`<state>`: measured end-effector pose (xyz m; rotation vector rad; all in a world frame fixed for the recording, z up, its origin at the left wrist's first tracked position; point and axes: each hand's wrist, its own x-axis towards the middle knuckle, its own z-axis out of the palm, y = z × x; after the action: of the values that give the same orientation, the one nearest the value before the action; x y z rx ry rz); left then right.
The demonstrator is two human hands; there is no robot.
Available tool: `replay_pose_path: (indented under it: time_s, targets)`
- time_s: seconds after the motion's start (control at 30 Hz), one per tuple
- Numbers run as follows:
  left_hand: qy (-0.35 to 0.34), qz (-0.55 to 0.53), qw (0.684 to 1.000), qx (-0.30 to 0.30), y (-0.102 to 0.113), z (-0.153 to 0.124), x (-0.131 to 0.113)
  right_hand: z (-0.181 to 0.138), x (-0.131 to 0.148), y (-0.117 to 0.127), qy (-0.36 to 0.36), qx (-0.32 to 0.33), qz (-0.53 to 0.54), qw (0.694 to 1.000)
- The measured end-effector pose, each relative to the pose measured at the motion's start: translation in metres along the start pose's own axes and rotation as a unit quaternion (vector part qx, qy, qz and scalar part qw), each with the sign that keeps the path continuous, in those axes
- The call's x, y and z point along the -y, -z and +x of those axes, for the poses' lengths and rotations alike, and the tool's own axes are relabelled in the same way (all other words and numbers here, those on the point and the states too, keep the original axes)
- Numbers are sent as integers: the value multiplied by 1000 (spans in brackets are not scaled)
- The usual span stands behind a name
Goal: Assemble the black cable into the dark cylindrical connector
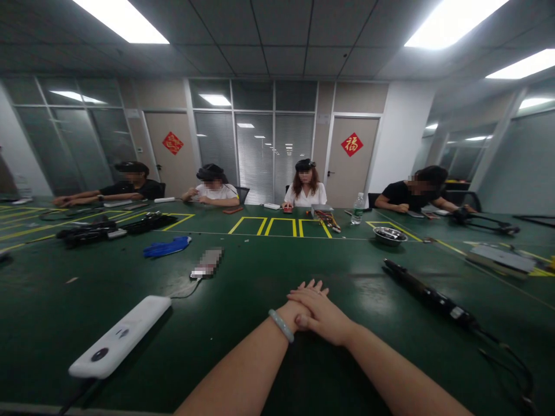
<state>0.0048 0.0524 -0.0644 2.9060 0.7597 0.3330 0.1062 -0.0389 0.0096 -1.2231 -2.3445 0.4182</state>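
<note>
My right hand (327, 316) rests across the back of my left hand (289, 314), both low over the green tabletop (243, 358). The left fingers stretch forward past the right ones, spread and holding nothing. On top, the right fingers lie extended over the left hand, with the thumb near the left wrist. A pale bracelet (281, 326) circles my left wrist. To the right lies a black electric screwdriver (429, 294) with its cable toward me. On the left is a long white device (121, 335), wired to a blurred flat object (207, 263).
Beyond my hands are a blue glove (167, 247), black cables (113, 228), a metal bowl (390, 236), a water bottle (358, 209) and a grey box with coloured wires (321, 211). Several people sit along the far side. Yellow tape marks the table.
</note>
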Motion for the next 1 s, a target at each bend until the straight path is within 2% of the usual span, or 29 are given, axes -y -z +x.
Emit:
replay_pose_path:
  time_s: [0.27, 0.5, 0.6, 0.67, 0.7, 0.77, 0.9, 0.97, 1.0]
  targets:
    - [-25, 12, 999, -21, 2, -4, -2, 0, 1, 3, 10, -3, 14, 1000]
    - [-30, 12, 998, 47, 29, -13, -11, -3, -2, 6, -3, 11, 11, 1000]
    - [-36, -13, 999, 31, 44, -17, -19, -7, -22, 11, -56, -19, -20, 998]
    - [-19, -31, 999, 18, 51, -19, -22, -12, -46, 21, -127, -79, -72, 986]
    - [-9, -39, 999, 16, 54, -20, -23, -17, -60, 28, -170, -119, -105, 973]
    - [-1, -50, 998, 26, 57, -21, -24, -32, -91, 46, -263, -208, -182, 924]
    - [-4, -72, 997, 39, 59, -22, -22, -86, -149, 83, -436, -362, -310, 764]
    - [-1, -82, 996, 41, 60, -22, -22, -117, -170, 95, -498, -406, -338, 688]
    - [0, -85, 995, 41, 60, -22, -22, -131, -178, 100, -523, -420, -341, 659]
